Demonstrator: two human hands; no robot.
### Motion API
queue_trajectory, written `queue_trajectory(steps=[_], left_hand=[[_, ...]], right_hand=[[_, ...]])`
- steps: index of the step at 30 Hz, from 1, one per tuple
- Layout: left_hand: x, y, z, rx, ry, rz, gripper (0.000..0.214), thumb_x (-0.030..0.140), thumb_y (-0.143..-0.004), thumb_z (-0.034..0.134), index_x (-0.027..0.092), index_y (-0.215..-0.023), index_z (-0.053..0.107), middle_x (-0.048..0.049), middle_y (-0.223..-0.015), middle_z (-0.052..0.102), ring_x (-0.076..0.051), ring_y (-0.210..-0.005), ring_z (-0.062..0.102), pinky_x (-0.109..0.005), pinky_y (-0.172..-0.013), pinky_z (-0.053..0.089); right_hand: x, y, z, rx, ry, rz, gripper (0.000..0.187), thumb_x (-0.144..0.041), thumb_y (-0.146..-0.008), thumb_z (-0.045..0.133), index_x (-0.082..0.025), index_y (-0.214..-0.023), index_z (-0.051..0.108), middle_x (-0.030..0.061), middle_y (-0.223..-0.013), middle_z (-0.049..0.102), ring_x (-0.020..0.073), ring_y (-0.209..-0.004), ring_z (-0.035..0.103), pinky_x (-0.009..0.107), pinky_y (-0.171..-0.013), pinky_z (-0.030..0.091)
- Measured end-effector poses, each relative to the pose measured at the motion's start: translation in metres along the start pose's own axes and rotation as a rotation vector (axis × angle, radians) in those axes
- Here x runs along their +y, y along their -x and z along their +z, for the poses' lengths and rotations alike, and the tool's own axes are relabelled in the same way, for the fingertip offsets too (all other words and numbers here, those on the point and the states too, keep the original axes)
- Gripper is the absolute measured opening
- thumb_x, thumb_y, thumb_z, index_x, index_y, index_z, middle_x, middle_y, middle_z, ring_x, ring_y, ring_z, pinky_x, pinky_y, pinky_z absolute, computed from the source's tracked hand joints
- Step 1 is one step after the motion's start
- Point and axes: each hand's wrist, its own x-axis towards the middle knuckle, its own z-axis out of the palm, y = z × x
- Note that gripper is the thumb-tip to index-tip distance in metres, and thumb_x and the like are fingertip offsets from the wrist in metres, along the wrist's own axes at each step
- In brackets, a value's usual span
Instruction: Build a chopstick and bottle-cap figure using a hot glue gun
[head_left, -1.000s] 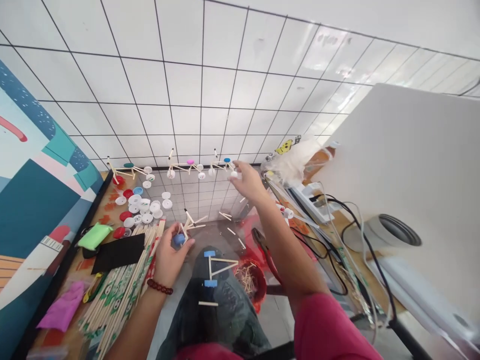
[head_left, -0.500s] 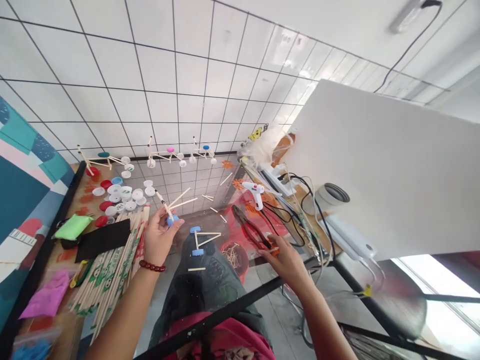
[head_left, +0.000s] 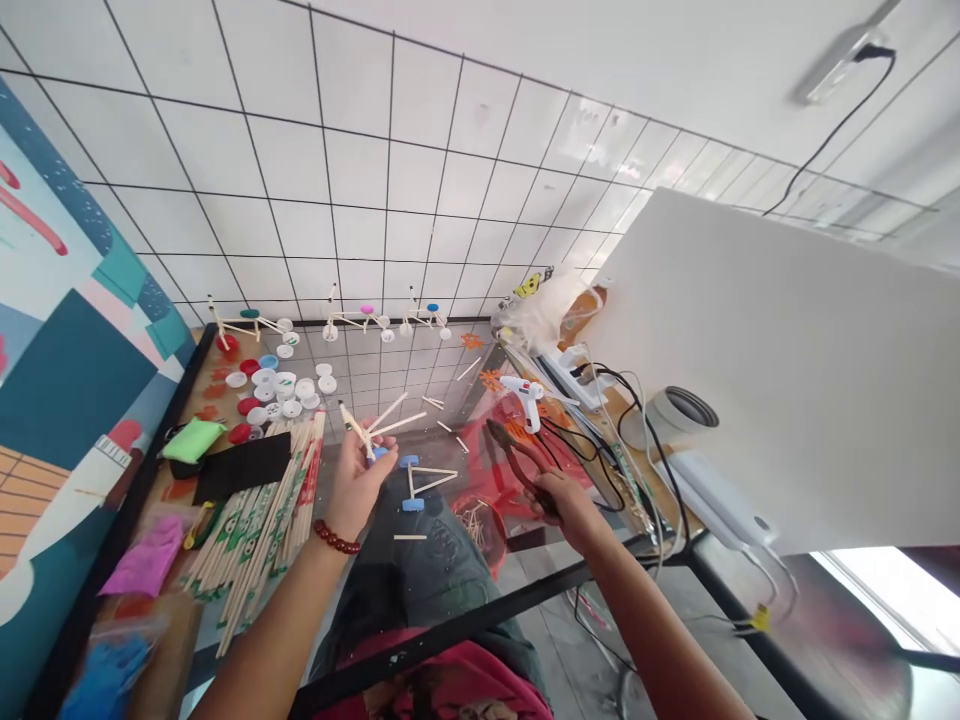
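Note:
My left hand (head_left: 358, 482) is closed on a small frame of wooden sticks with a blue cap (head_left: 373, 428), held above the glass table (head_left: 450, 400). My right hand (head_left: 564, 497) grips the handles of dark red pliers (head_left: 512, 462), whose jaws point up and left over the table's right part. A second stick frame with two blue caps (head_left: 422, 482) lies flat on the glass between my hands. A white glue gun (head_left: 526, 394) lies just beyond the pliers.
Bottle caps (head_left: 276, 385) and a bundle of chopsticks (head_left: 259, 525) lie at the left, beside black foam (head_left: 240, 465) and green clay (head_left: 192, 440). Three stick models (head_left: 364, 320) stand along the tiled wall. Cables (head_left: 615, 420), a red bowl of toothpicks (head_left: 480, 525) and a white board (head_left: 795, 370) are on the right.
My right hand left the far stick model, came down to the pliers and closed on them, lifting them. My left hand kept the stick frame and raised it slightly.

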Motion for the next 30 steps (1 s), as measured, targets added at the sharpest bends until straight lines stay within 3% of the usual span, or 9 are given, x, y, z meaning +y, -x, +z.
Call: queue_trajectory(steps=[2,4,6,9,12,17,21,25,30], left_hand=[[0.001,0.0,0.0,0.011,0.053,-0.02,0.044,0.022,-0.07,0.076,0.023,-0.109,0.055,0.0039,-0.087,0.055,-0.014,-0.091,0.064,-0.027,-0.082,0.05],[0.003,-0.002,-0.002,0.013,0.111,-0.03,0.039,0.02,-0.069,0.076,0.022,-0.102,0.055,0.0049,-0.084,0.053,-0.012,-0.088,0.063,-0.024,-0.076,0.048],[0.006,-0.003,-0.003,0.009,0.151,-0.05,0.035,0.02,-0.069,0.077,0.021,-0.096,0.054,0.0053,-0.081,0.053,-0.011,-0.082,0.061,-0.023,-0.072,0.047],[0.01,-0.004,-0.003,0.012,0.179,-0.135,0.029,0.026,-0.07,0.077,0.019,-0.086,0.054,0.0041,-0.076,0.054,-0.011,-0.074,0.06,-0.024,-0.067,0.047],[0.014,-0.002,-0.001,0.031,0.269,-0.18,0.029,0.023,-0.066,0.076,0.018,-0.087,0.057,0.003,-0.078,0.055,-0.013,-0.075,0.061,-0.025,-0.067,0.048],[0.018,0.001,0.003,0.053,0.371,-0.177,0.036,0.019,-0.06,0.073,0.019,-0.094,0.062,0.0028,-0.081,0.057,-0.012,-0.073,0.061,-0.028,-0.071,0.052],[0.016,0.002,0.007,0.117,0.207,-0.191,0.028,0.026,-0.063,0.077,0.018,-0.085,0.062,0.0048,-0.068,0.054,-0.009,-0.061,0.055,-0.022,-0.058,0.048],[0.013,0.004,0.009,0.161,0.032,-0.21,0.028,0.035,-0.063,0.078,0.016,-0.074,0.06,0.0032,-0.062,0.054,-0.009,-0.057,0.053,-0.018,-0.045,0.037],[0.013,0.009,0.009,0.133,-0.036,-0.181,0.03,0.039,-0.065,0.078,0.016,-0.077,0.061,0.0026,-0.064,0.055,-0.008,-0.052,0.048,-0.018,-0.042,0.034]], right_hand=[[0.002,0.014,0.01,-0.062,-0.332,-0.035,0.025,-0.038,-0.072,0.061,-0.022,-0.068,0.043,-0.0017,-0.062,0.052,0.0101,-0.048,0.042,0.023,-0.042,0.021],[0.003,0.031,0.026,-0.07,-0.566,-0.126,0.03,-0.036,-0.069,0.072,-0.021,-0.071,0.046,-0.0008,-0.069,0.056,0.0113,-0.057,0.05,0.024,-0.048,0.034],[-0.001,0.044,0.043,-0.117,-0.692,-0.182,0.03,-0.035,-0.069,0.078,-0.021,-0.078,0.053,0.0007,-0.082,0.059,0.0126,-0.069,0.055,0.027,-0.06,0.044],[-0.015,0.05,0.065,-0.256,-0.785,-0.158,0.029,-0.035,-0.073,0.079,-0.02,-0.078,0.054,-0.0014,-0.081,0.053,0.0076,-0.06,0.045,0.024,-0.054,0.039],[-0.026,0.044,0.076,-0.311,-0.81,-0.072,0.028,-0.033,-0.076,0.078,-0.02,-0.074,0.053,-0.0042,-0.072,0.045,0.005,-0.052,0.031,0.02,-0.046,0.027],[-0.033,0.043,0.077,-0.404,-0.638,-0.04,0.033,-0.025,-0.067,0.078,-0.021,-0.098,0.068,-0.0013,-0.072,0.051,0.012,-0.065,0.045,0.024,-0.055,0.035],[-0.031,0.048,0.081,-0.39,-0.556,-0.066,0.055,-0.016,-0.057,0.073,-0.024,-0.112,0.071,0.0017,-0.091,0.062,0.0165,-0.086,0.052,0.026,-0.073,0.042],[-0.029,0.051,0.087,-0.375,-0.471,-0.117,0.062,-0.022,-0.063,0.075,-0.029,-0.124,0.067,0.0025,-0.12,0.063,0.0201,-0.103,0.052,0.032,-0.088,0.041],[-0.035,0.055,0.085,-0.572,-0.508,-0.006,0.064,-0.02,-0.064,0.073,-0.031,-0.126,0.065,0.0037,-0.139,0.055,0.0234,-0.117,0.052,0.031,-0.085,0.042]])
